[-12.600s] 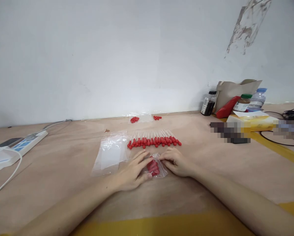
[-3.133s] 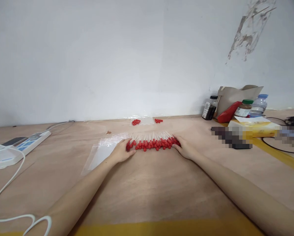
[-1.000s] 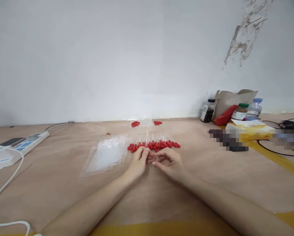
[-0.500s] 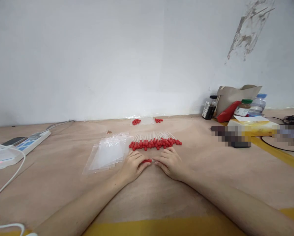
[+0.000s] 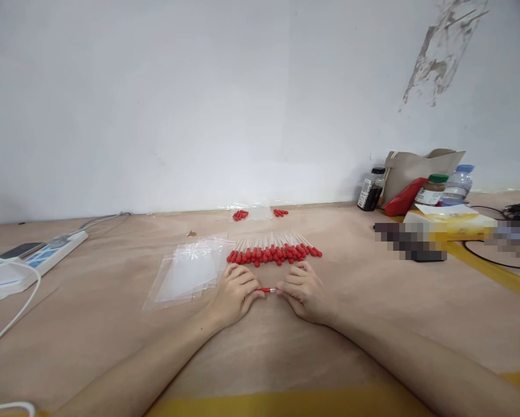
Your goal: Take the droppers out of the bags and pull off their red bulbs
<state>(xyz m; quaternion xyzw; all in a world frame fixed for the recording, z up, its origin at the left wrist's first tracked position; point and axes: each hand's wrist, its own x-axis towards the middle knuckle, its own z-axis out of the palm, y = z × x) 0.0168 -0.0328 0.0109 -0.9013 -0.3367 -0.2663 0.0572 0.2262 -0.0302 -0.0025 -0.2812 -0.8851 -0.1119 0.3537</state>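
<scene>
Between my two hands a red-tipped stick [image 5: 266, 289] lies level, its red end toward the left and its pale shaft toward the right. The fingers of my left hand [image 5: 235, 292] pinch the red end. My right hand [image 5: 305, 292] is closed on the pale end, most of it hidden by the fingertips. Just beyond the hands, many similar red-tipped sticks [image 5: 273, 253] lie in a row, red ends toward me. Clear plastic bags [image 5: 190, 269] are stacked left of that row.
Small red pieces [image 5: 240, 215] lie on clear plastic by the wall, with more red pieces [image 5: 280, 213] to their right. A power strip [image 5: 46, 260] with white cables is at left. Bottles [image 5: 431, 190], a grey bag [image 5: 410, 168] and a yellow packet [image 5: 455, 223] stand at right.
My hands have moved slightly apart, and more of the stick's pale shaft shows between them. The stick sits a little lower in view.
</scene>
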